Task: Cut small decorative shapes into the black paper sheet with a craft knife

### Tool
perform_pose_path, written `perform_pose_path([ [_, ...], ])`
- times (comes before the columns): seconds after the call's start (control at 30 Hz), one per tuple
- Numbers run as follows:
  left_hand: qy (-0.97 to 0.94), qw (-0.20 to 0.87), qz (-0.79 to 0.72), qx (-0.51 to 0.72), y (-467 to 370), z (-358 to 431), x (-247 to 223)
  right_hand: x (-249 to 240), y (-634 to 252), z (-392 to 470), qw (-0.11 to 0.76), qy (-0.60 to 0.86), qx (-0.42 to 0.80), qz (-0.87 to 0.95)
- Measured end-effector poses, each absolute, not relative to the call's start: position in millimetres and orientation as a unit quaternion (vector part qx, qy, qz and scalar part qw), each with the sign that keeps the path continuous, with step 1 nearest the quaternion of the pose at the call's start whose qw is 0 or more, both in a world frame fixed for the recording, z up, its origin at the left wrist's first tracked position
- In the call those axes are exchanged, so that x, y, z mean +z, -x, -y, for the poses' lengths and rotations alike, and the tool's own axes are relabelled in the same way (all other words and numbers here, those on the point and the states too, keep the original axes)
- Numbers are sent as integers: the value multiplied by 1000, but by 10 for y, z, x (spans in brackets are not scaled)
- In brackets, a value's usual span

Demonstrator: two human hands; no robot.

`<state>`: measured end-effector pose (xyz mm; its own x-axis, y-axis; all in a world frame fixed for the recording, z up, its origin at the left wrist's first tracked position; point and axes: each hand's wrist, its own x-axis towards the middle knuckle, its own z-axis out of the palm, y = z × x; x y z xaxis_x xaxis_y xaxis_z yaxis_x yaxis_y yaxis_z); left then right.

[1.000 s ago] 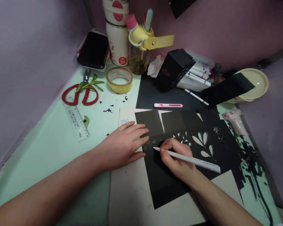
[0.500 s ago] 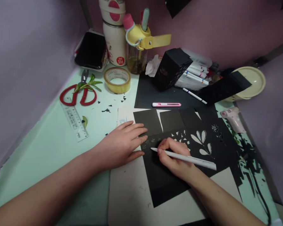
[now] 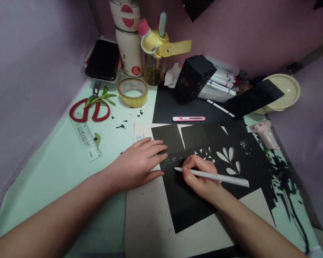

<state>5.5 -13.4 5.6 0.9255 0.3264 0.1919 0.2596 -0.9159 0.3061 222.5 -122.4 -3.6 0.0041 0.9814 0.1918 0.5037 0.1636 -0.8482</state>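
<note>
A black sheet [image 3: 183, 208] with leaf-shaped and small angular cutouts lies over a pale board [image 3: 148, 222]. Small star outlines are drawn near its left edge. My left hand [image 3: 140, 163] rests flat with fingers spread, its fingertips on the sheet's left edge, holding nothing. In my right hand [image 3: 200, 173] a white pen [image 3: 220, 177] is pinched near its tip. The pen's tip points left and is at the black surface just below the drawn stars; whether it touches is hard to tell.
Red-handled scissors [image 3: 90, 109], a clear ruler [image 3: 86, 139] and a tape roll [image 3: 133, 93] lie at left. A pink cutter [image 3: 188, 119] is beyond the sheet. Bottles [image 3: 129, 50], a black box [image 3: 193, 77] and a pale tub [image 3: 288, 93] stand behind. Black scraps [image 3: 284, 179] are at right.
The pen's tip has shifted slightly right and its back end has swung a little toward the far side. My left hand stays in place; the whole view has shifted slightly.
</note>
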Motion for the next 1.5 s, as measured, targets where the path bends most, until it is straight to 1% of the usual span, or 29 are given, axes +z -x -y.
perform_pose_path([
  [0.57, -974, 135, -150, 107, -64, 130, 47, -70, -2212, 1224, 403, 586, 247, 658],
  [1.5, -973, 143, -152, 100, -62, 142, 66, -65, -2208, 1250, 411, 581, 244, 659],
])
